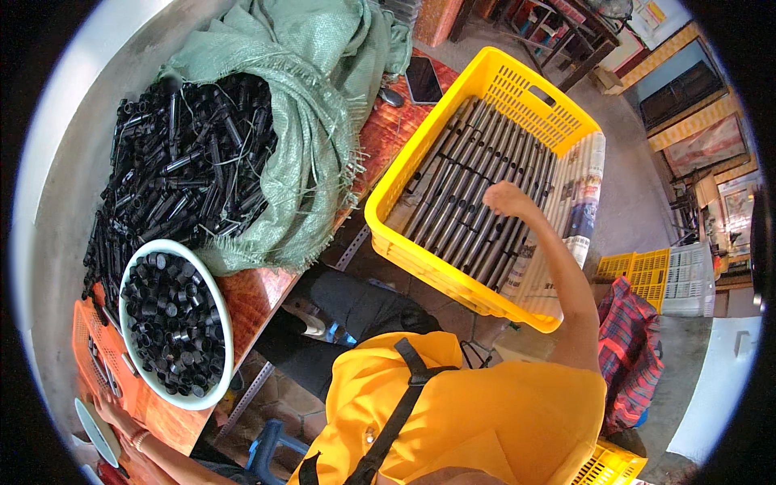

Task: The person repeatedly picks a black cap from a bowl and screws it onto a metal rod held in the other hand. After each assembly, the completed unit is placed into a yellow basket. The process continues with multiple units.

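My right hand (504, 199) is over the yellow crate (517, 73), its fingers curled against the rows of black tubes (461, 202) lying inside. Whatever those fingers may hold is hidden. At the lower left, my left hand (115, 414) reaches over the table with fingers stretched out, next to an orange perforated tray (89, 335) holding a few dark tubes. Just beyond it stands a white bowl (222, 323) full of small black caps (174, 315). A large heap of loose black tube parts (182, 153) spills from a green woven sack (311, 162).
Newspaper (578, 194) lines the crate's right side. A phone (423, 79) lies on the red-brown table (259, 295) behind the sack. A pale green lid or dish (95, 432) is by my left wrist. A blue stool (271, 449) stands below the table; plaid cloth (630, 356) hangs at right.
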The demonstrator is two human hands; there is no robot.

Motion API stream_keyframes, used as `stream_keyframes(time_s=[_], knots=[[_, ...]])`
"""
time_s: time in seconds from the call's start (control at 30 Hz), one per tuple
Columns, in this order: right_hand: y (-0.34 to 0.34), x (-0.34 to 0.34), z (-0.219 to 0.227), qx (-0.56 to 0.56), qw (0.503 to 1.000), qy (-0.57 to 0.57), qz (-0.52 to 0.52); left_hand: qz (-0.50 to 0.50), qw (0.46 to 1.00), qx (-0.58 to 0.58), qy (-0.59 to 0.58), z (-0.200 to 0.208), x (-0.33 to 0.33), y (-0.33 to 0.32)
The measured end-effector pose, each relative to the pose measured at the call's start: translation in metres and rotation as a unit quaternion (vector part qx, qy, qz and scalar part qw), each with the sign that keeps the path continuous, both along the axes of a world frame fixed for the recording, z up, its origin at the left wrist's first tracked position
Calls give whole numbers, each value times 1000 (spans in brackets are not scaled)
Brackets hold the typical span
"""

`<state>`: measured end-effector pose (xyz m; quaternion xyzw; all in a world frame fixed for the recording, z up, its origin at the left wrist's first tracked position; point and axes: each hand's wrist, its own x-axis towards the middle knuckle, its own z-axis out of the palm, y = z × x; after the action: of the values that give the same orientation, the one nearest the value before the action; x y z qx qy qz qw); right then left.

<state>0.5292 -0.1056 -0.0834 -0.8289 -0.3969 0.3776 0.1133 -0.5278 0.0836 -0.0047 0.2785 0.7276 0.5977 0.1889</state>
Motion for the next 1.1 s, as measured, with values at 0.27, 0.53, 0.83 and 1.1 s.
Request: stream_keyframes(time_s=[0.27,0.53,0.83,1.1], knots=[[108,-61,-73,26,933,-227,276,-224,972,70,16,75,287,-85],[111,-58,-112,151,868,-314,353,-404,914,-1,-42,44,424,-149],[109,-37,-124,174,920,-256,241,-410,894,2,-181,7,494,-153],[129,-24,-108,105,939,-272,184,-391,895,-29,-214,2,497,-155]])
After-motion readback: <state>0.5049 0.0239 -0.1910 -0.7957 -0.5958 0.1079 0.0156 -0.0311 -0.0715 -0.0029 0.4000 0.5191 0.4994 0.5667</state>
